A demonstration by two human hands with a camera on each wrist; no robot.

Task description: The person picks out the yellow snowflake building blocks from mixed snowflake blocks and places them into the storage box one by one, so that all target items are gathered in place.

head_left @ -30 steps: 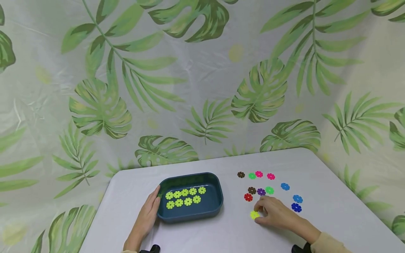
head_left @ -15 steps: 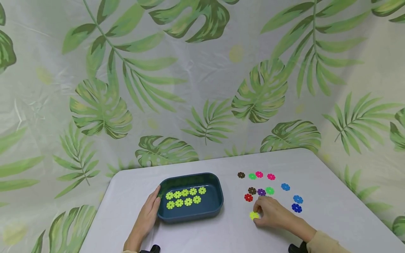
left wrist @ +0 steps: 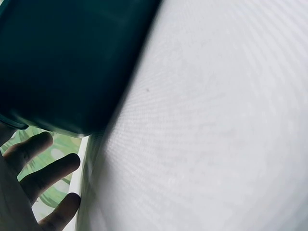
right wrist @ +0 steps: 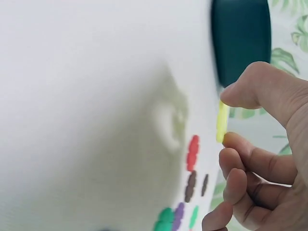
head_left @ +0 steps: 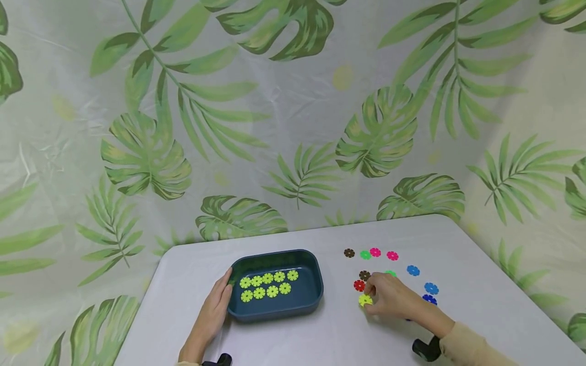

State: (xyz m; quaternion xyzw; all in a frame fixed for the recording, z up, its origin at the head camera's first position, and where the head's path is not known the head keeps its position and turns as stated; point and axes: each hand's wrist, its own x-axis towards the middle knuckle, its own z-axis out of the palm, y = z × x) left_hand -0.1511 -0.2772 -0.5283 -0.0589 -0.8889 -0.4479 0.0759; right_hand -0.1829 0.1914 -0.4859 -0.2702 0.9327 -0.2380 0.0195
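Note:
In the head view, my right hand (head_left: pixel 393 299) pinches a yellow flower-shaped disc (head_left: pixel 365 300) by its edges. The right wrist view shows this disc edge-on between thumb and fingertip, raised off the table. On the left stands a dark teal rectangular tray (head_left: pixel 276 311), with several yellow-green flower-shaped discs (head_left: pixel 272 292) lying in two rows on its floor. My left hand (head_left: pixel 212 307) rests against the tray's left side with its fingers extended. Seen from the left wrist, some fingers (left wrist: pixel 50 178) stick out straight beside the tray wall.
Around my right hand lie several more discs: red (head_left: pixel 359 285), brown (head_left: pixel 349 253), pink (head_left: pixel 392 255), light blue (head_left: pixel 413 270) and dark blue (head_left: pixel 429 299). Purple and green ones are partly hidden by the hand. A leaf-patterned curtain (head_left: pixel 302 127) hangs behind the white table (head_left: pixel 274 343).
The right hand, with the yellow disc in its pinch, has risen slightly and shifted a little left, now covering the purple disc. The left hand and tray stay put.

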